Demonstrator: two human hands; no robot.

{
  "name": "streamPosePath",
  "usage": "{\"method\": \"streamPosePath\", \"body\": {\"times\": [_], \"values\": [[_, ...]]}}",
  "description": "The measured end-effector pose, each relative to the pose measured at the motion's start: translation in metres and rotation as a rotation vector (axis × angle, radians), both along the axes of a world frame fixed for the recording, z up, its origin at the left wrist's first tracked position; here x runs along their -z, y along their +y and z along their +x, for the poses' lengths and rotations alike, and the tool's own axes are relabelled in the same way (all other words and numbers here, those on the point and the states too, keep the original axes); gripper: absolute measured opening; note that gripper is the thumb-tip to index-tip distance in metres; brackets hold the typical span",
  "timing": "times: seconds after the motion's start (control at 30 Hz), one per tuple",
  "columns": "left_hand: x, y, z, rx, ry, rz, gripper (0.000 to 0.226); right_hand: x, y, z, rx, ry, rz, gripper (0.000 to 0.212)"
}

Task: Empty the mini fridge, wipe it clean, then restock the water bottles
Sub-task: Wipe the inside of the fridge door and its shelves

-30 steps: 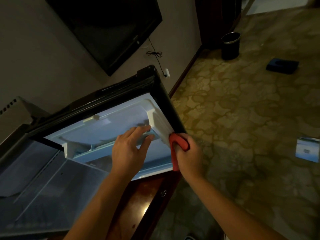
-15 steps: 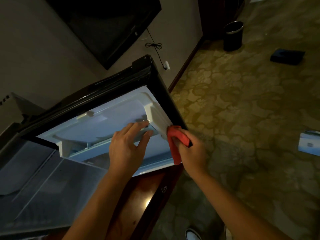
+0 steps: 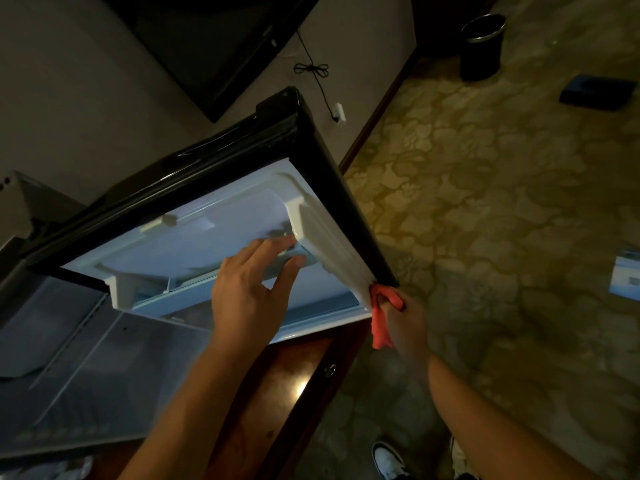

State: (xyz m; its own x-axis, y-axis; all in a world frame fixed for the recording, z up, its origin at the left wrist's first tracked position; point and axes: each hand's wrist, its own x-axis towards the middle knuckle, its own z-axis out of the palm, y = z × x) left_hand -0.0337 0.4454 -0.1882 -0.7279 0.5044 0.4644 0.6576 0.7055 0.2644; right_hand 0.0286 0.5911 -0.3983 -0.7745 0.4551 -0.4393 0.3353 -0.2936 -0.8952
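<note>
The mini fridge door (image 3: pixel 214 237) stands open, its white inner liner facing me inside a black frame. My left hand (image 3: pixel 249 292) rests on the door's shelf rail, fingers spread and curled over it. My right hand (image 3: pixel 403 322) is shut on a red cloth (image 3: pixel 381 317), pressed against the lower corner of the door's white gasket (image 3: pixel 329 244). The fridge interior (image 3: pixel 69 348) lies at lower left, with wire shelves and no bottles visible.
A dark wooden cabinet door (image 3: pixel 287 386) hangs open below the fridge door. On the patterned carpet stand a black bin (image 3: pixel 481 46), a dark blue box (image 3: pixel 594 93) and a light blue box (image 3: pixel 627 280). A television (image 3: pixel 207 39) is mounted on the wall, and my shoe (image 3: pixel 389 460) shows below.
My right hand has slid the red cloth down along the gasket edge to the door's lower corner. My left hand stays on the shelf rail.
</note>
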Motion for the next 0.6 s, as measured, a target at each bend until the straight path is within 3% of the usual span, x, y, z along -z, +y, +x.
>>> {"method": "streamPosePath", "body": {"times": [0.13, 0.4, 0.6], "values": [[0.000, 0.001, -0.002, -0.014, -0.006, 0.005, 0.023, -0.007, -0.001, -0.002, 0.097, 0.012, -0.020, 0.028], [0.002, 0.005, -0.005, -0.026, 0.018, -0.001, 0.026, -0.087, -0.005, -0.008, 0.122, 0.122, 0.117, 0.009], [0.001, 0.009, -0.006, -0.059, 0.026, 0.001, 0.022, -0.176, -0.009, -0.014, 0.174, 0.531, 0.337, 0.024]]}}
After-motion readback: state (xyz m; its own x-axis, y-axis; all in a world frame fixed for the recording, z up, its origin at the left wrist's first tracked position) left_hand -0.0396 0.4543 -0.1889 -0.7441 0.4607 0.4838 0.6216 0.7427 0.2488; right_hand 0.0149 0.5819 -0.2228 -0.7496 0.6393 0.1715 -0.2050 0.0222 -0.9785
